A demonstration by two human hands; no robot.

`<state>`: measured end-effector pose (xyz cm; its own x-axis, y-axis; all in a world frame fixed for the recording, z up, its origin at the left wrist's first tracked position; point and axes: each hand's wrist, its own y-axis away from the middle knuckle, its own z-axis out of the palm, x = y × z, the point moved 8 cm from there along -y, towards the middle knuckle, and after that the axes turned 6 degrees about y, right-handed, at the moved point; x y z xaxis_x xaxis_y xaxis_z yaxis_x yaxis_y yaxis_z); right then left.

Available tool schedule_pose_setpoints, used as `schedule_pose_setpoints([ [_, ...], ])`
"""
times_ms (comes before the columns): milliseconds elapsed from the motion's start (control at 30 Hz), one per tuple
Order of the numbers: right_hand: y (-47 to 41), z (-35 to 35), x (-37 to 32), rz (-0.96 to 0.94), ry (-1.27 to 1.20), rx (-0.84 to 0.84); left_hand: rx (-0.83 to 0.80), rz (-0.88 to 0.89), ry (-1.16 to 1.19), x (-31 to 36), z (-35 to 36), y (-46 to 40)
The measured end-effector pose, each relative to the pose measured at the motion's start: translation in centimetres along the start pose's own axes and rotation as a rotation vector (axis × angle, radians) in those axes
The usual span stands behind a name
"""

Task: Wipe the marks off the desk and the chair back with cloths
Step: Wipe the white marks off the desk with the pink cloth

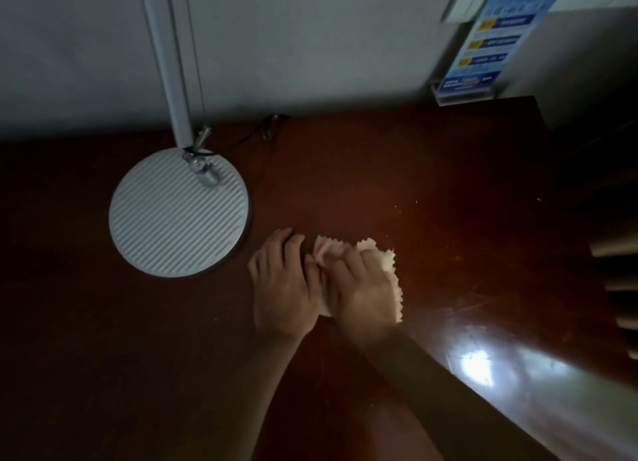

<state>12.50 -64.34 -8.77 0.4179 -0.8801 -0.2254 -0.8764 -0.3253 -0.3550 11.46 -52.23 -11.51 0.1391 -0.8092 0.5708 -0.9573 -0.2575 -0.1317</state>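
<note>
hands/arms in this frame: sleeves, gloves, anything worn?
Both arms are bare as far up as the head view shows: no sleeves, no gloves. The left hand and right hand show no visible rings, and neither wrist carries a watch or band. The right forearm is motion-blurred and the scene is dim, so small items could be missed. No markings or cables are visible on either arm.

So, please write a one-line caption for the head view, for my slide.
Both hands, left hand and right hand, press a pale pink zigzag-edged cloth on the dark reddish wooden desk.
</note>
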Motion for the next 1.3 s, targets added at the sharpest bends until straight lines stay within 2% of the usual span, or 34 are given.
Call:
schedule_pose_setpoints([
  [67,-1.2,0.8,1.6,-0.03,-0.021,-0.024,-0.005,-0.015,0.006,-0.1,0.0,-0.2],
  [167,-5.1,0.6,8.3,0.279,0.036,0.041,-0.008,-0.009,0.031,0.1,-0.1,-0.1],
  [200,-5.9,0.5,9.2,0.311,0.03,0.044,-0.001,-0.01,0.043,0.1,-0.2,-0.1],
  [333,-4.4,1.2,1.0,-0.015,-0.094,-0.043,0.05,-0.052,0.124,-0.3,-0.6,-0.2],
  [433,-4.3,1.2,-1.4,-0.086,-0.104,-0.012,0.053,-0.043,0.148,0.0,-0.7,-0.2],
  [500,-5.8,1.5,1.4,0.009,-0.016,0.034,0.047,-0.021,0.12,0.0,-0.8,-0.3],
  [600,-6.9,1.2,8.3,0.314,0.111,0.044,0.013,-0.031,0.071,-0.6,-0.4,0.0],
  [733,-5.4,-1.2,12.9,0.53,0.113,0.034,0.025,-0.005,0.082,-0.5,-0.5,0.0],
  [800,-5.4,-1.5,11.8,0.48,0.086,0.058,0.029,-0.008,0.078,-0.4,-0.3,-0.3],
  [933,-6.2,1.4,2.4,0.115,-0.087,-0.017,0.039,-0.026,0.087,-0.4,-0.7,0.0],
  [1000,-6.2,2.3,0.3,0.02,-0.083,-0.018,0.044,-0.011,0.079,-0.4,-0.8,0.0],
  [1133,-6.4,2.3,3.7,0.08,0.006,0.024,0.075,0.008,0.009,-0.2,-1.1,-0.3],
  [1300,-6.2,-0.2,11.3,0.154,0.049,0.084,0.063,0.083,0.034,5.8,1.6,-0.9],
])
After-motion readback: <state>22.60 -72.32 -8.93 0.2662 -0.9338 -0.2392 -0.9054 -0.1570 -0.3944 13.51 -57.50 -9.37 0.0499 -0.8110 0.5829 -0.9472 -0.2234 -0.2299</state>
